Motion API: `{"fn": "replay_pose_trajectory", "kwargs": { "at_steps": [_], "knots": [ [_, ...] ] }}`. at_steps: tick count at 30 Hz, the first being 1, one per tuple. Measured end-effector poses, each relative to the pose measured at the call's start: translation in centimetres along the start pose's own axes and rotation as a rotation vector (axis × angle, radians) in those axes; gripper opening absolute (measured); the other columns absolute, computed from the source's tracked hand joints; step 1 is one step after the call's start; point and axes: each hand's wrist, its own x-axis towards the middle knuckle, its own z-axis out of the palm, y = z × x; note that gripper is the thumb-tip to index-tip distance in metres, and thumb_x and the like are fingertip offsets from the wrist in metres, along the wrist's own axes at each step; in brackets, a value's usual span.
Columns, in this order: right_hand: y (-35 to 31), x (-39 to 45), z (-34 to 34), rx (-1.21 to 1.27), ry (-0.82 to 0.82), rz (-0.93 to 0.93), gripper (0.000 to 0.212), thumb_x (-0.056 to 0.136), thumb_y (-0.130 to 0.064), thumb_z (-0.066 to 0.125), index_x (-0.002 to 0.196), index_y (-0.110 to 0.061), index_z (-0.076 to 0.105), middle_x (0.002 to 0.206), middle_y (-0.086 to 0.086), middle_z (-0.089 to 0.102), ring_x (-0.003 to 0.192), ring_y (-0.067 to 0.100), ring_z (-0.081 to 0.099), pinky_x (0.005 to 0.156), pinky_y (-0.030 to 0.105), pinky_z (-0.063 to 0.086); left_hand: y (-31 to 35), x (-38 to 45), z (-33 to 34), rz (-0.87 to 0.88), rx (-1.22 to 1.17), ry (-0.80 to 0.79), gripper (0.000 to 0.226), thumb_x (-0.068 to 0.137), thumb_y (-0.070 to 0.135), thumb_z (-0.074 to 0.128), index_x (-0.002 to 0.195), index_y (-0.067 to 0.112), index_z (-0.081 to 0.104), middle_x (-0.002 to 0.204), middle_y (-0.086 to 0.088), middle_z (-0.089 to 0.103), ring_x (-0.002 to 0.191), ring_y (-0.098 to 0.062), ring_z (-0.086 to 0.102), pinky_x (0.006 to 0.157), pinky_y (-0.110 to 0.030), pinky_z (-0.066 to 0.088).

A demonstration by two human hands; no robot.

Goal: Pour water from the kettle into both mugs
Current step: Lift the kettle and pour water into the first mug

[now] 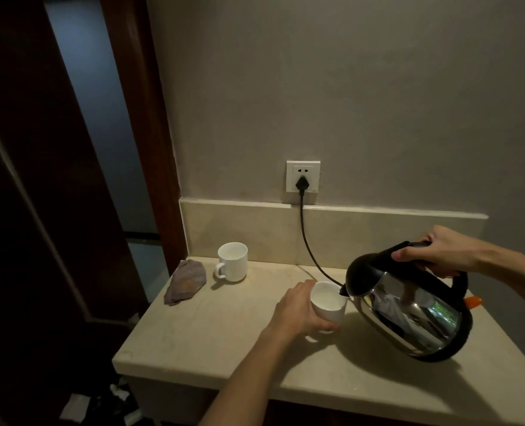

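Note:
A steel kettle (409,312) with a black lid and handle hangs tilted above the counter, its spout over the rim of a white mug (329,302). My right hand (436,253) grips the kettle's handle from above. My left hand (301,312) wraps around the near mug from its left side and holds it lifted a little off the counter. A second white mug (232,262) stands upright at the back left of the counter, handle to the left. I cannot tell how much water is in either mug.
A crumpled grey cloth (186,282) lies left of the far mug. A black cord (309,241) runs from a wall socket (302,176) down behind the kettle. An orange item (473,301) peeks out right of the kettle. The beige counter (209,333) ends at a dark door on the left.

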Motion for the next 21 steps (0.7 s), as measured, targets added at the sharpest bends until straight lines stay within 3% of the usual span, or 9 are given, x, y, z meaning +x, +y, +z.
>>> {"fn": "replay_pose_trajectory", "kwargs": {
  "at_steps": [3, 16, 21],
  "knots": [
    [-0.9, 0.3, -0.6, -0.036, 0.002, -0.017, 0.067, 0.061, -0.066, 0.07, 0.077, -0.001, 0.074, 0.05, -0.001, 0.06, 0.043, 0.008, 0.053, 0.045, 0.02, 0.04, 0.4, 0.0, -0.1, -0.001, -0.004, 0.009, 0.093, 0.064, 0.056, 0.093, 0.141, 0.031, 0.048, 0.135, 0.004, 0.06, 0.121, -0.02, 0.058, 0.098, -0.045, 0.057],
    [-2.8, 0.7, -1.3, -0.13, -0.1, -0.025, 0.051, 0.071, -0.058, 0.067, 0.072, -0.007, 0.072, 0.046, -0.005, 0.058, 0.039, 0.004, 0.048, 0.041, 0.017, 0.037, 0.1, 0.2, 0.0, 0.025, 0.014, 0.038, 0.093, 0.063, 0.055, 0.094, 0.14, 0.03, 0.049, 0.132, 0.004, 0.061, 0.119, -0.019, 0.058, 0.094, -0.04, 0.054],
    [-3.5, 1.6, -1.6, -0.189, -0.104, -0.017, 0.042, 0.086, -0.048, 0.07, 0.073, -0.008, 0.073, 0.047, -0.006, 0.059, 0.039, 0.004, 0.049, 0.041, 0.016, 0.039, 0.0, 0.2, 0.1, 0.029, 0.005, 0.041, 0.092, 0.064, 0.055, 0.093, 0.14, 0.029, 0.049, 0.132, 0.004, 0.061, 0.117, -0.018, 0.057, 0.093, -0.038, 0.054]
  ]
}}
